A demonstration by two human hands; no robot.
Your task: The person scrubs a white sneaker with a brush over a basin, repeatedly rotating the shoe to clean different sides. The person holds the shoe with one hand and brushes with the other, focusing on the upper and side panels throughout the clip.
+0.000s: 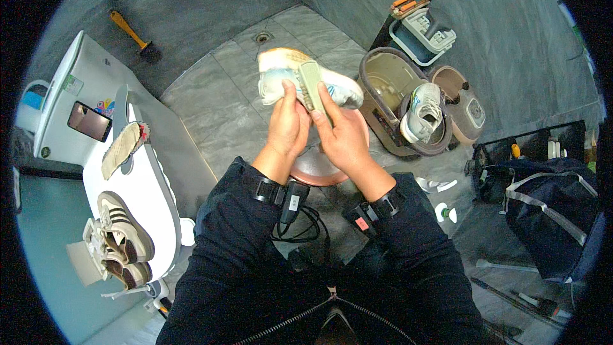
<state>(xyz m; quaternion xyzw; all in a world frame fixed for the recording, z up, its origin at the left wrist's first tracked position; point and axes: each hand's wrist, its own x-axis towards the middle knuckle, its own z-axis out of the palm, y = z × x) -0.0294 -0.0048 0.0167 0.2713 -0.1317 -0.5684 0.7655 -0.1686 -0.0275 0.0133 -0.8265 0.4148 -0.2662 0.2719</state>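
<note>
My left hand [289, 127] grips a white sneaker [342, 88] with blue marks, its thumb on the shoe's side. The shoe lies on its side in the air above a pink-rimmed basin [318, 179]. A pale green scrub brush [311, 81] is in my right hand [340, 136], its bristles facing left against the shoe. A matching sneaker [424, 112] rests on the round basket of a mop bucket [376, 69], at the right. Both my wrists wear black straps with small devices.
A closed white toilet lid [158, 206] at the left carries an insole [122, 148] and a pair of striped sneakers [124, 230]. A phone [90, 121] lies on the tank. A dark blue bag [536, 211] stands at the right. Black cables [306, 230] lie below the basin.
</note>
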